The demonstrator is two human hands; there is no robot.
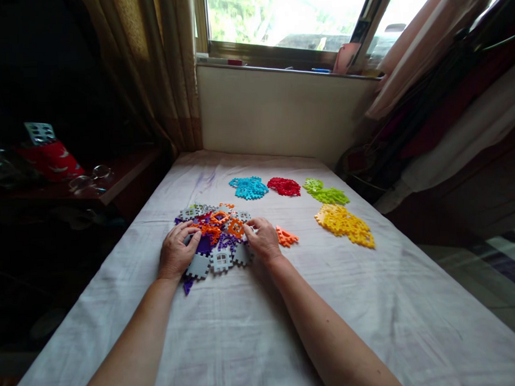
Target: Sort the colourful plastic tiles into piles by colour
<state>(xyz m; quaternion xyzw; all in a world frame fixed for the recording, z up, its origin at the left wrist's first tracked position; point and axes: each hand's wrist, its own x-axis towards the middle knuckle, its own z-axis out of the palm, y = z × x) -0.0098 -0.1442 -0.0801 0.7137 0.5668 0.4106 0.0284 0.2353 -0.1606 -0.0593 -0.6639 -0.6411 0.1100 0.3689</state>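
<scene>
Head view: on the pale cloth-covered bench [229,340], a mixed heap [205,242] of flat, notched pieces in grey, purple, orange and other colours lies left of centre, between the two hands. The left hand [178,249] rests at the heap's left edge, fingers curved over it with a gap to the thumb; whether it grasps anything, I cannot tell. The right hand [263,240] is at the heap's right side, thumb and forefinger drawn together by the edge of an orange square [235,228]; it looks like a pinch, but a firm hold cannot be made out. Just right of that hand lies a loose orange cluster [286,236], apart from the heap. Farther off sit single-colour piles: blue [249,188], red [284,186], green [331,195] and, nearer on the right, yellow [346,226].

The step in hand seems to be freeing an orange piece. To do it well, the left hand should steady the pieces around it while the right takes one plain edge and lifts straight up; a sideways pull could snag the notches on neighbours. Tilting off any overlapping grey tile [221,260] first would help, as would checking that nothing clings underneath.
</scene>
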